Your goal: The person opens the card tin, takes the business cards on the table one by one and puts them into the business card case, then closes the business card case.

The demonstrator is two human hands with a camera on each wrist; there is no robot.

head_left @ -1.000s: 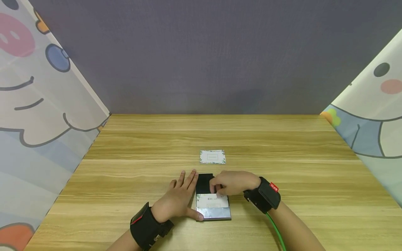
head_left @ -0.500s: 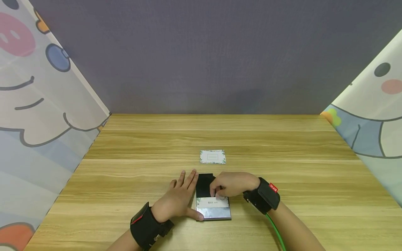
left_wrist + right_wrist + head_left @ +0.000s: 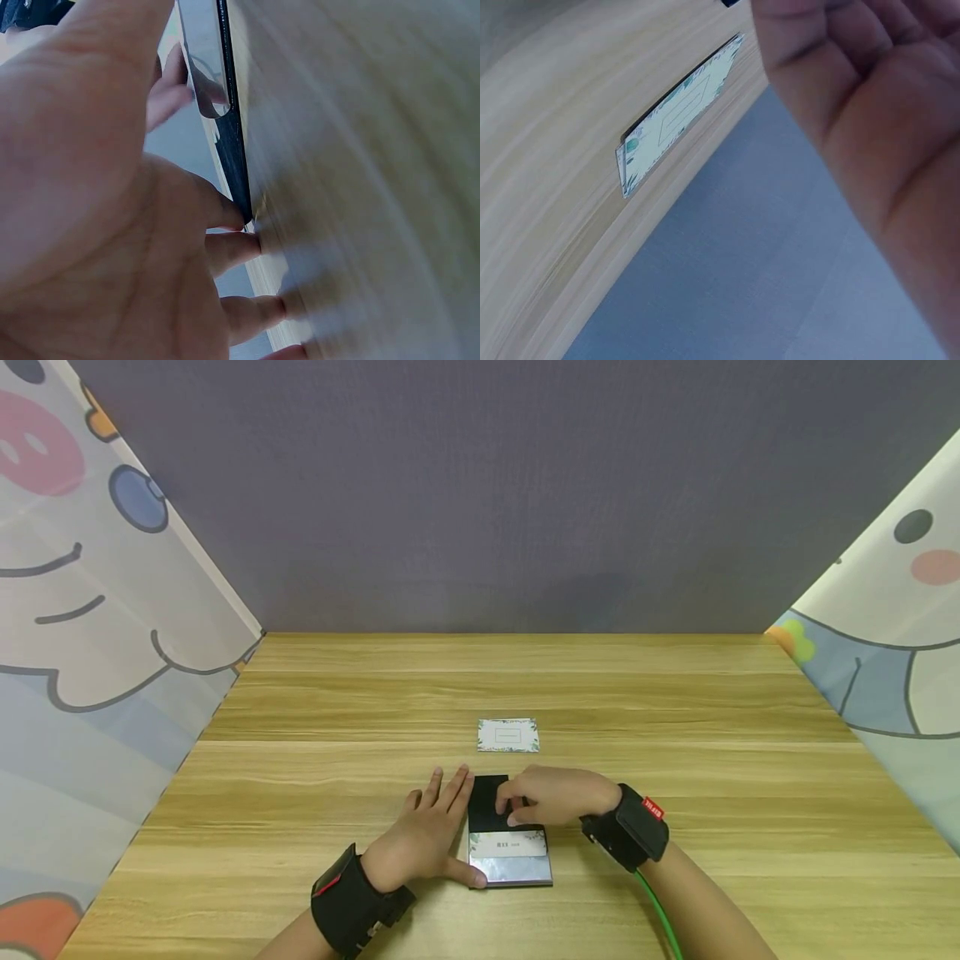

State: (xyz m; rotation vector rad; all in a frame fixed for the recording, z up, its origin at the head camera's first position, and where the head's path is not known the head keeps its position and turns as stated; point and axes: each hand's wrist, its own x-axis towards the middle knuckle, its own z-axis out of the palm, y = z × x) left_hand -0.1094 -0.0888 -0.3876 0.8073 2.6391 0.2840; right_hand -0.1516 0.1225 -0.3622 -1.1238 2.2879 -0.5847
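Note:
A black card case (image 3: 487, 802) with a shiny silver panel lies flat in front of me. A white card (image 3: 507, 843) with leafy print sits partly in it, its lower part behind the silver panel. My left hand (image 3: 422, 837) lies spread on the table along the case's left side, its thumb on the lower left corner. In the left wrist view its fingertips (image 3: 232, 251) touch the table beside the case (image 3: 236, 161). Just over the black part is my right hand (image 3: 555, 795), fingers bent, thumb apart from them, holding nothing visible.
Beyond the case lies another white card (image 3: 507, 735) with a leafy border; in the right wrist view this card (image 3: 679, 116) seems to lie on at least one more. A grey partition (image 3: 510, 510) rises behind the wooden table (image 3: 337, 710). Cartoon-printed panels flank both sides.
The card in the case has slid toward me, farther behind the silver panel. My right hand has let go of it and lifted slightly away. The left hand has stayed in place.

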